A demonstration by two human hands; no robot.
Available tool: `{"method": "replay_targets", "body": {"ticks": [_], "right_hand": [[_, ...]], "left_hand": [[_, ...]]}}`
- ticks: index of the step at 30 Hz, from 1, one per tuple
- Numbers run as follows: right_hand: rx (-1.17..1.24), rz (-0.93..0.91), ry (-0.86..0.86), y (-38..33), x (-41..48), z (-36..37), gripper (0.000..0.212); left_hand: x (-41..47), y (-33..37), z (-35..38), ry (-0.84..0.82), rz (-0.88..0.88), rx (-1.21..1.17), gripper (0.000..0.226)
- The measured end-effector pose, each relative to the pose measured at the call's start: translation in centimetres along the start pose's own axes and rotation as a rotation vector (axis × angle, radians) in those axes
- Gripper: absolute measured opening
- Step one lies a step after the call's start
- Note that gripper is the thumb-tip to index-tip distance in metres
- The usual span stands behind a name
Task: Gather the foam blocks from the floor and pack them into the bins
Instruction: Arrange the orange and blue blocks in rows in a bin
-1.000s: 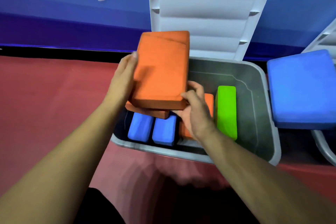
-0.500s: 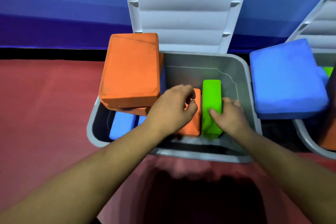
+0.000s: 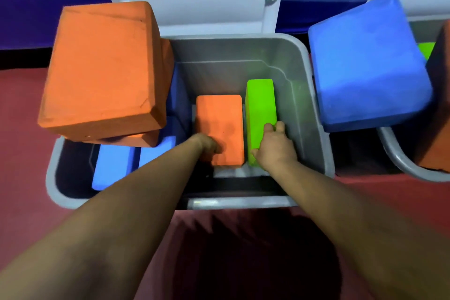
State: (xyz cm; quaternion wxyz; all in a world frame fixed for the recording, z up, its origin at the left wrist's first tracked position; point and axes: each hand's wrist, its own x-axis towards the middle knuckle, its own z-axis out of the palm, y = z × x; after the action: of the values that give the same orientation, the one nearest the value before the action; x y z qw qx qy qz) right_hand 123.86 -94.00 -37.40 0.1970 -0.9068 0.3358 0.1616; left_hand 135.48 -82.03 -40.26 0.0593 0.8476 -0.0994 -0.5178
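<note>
Right hand gripped the green foam block, left hand curled on the small orange block beside it, both mid-frame inside the grey bin; big orange blocks stacked upper left on its rim.

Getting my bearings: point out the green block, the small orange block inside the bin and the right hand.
green block (image 3: 260, 105), head view, top face.
small orange block (image 3: 222, 117), head view, top face.
right hand (image 3: 275, 147), head view, back of hand.
</note>
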Motion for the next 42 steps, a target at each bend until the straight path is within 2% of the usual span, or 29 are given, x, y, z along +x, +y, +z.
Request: {"method": "replay_targets", "body": {"ticks": [2,4,6,7,8,11,14,17,24,28,31,34,38,42], "right_hand": [[0.003,0.010,0.029,0.0,0.2,0.5,0.051],[0.012,0.020,0.057,0.3,0.4,0.8,0.050],[0.077,0.024,0.023,0.6,0.7,1.0,0.059],[0.122,0.025,0.000,0.8,0.9,1.1,0.066],[0.155,0.020,-0.015,0.9,1.0,1.2,0.071],[0.166,0.001,-0.039,0.8,1.4,1.7,0.076],[0.180,0.021,-0.034,0.7,1.6,1.7,0.074],[0.199,0.043,-0.025,0.7,1.7,1.6,0.073],[0.214,0.057,-0.002,0.7,1.1,0.4,0.071],[0.140,0.042,0.066,-0.6,0.2,-1.3,0.078],[0.087,0.008,0.126,-1.9,0.0,-4.1,0.068],[0.117,-0.004,0.042,-2.5,1.0,-6.9,0.064],[0.192,-0.014,-0.047,-2.4,1.8,-6.3,0.057],[0.287,-0.060,-0.080,-2.0,1.8,-5.8,0.067]], "left_hand": [[1.8,-0.6,0.4,-0.074,-0.021,0.112,0.049],[5.6,-1.7,1.2,-0.073,-0.039,0.034,0.053],[6.8,-2.1,1.4,0.097,-0.160,-0.267,0.082],[6.8,-2.2,1.5,0.182,-0.247,-0.376,0.101],[6.5,-2.2,1.5,0.250,-0.264,-0.445,0.116],[4.4,-2.2,1.0,0.393,-0.123,-0.515,0.138],[3.6,-2.4,0.7,0.374,-0.073,-0.499,0.135],[1.7,-2.1,0.5,0.390,-0.016,-0.434,0.117],[-3.8,-0.6,1.2,0.636,0.106,-0.224,0.078],[-5.9,-0.3,0.3,0.648,0.129,-0.181,0.071],[-7.5,0.1,-1.2,0.672,0.117,-0.146,0.066],[-8.4,0.3,-2.3,0.643,0.116,-0.195,0.068],[-8.7,0.2,-1.3,0.514,0.263,-0.293,0.075],[-8.3,-0.9,-1.0,0.362,0.345,-0.590,0.063]]}}
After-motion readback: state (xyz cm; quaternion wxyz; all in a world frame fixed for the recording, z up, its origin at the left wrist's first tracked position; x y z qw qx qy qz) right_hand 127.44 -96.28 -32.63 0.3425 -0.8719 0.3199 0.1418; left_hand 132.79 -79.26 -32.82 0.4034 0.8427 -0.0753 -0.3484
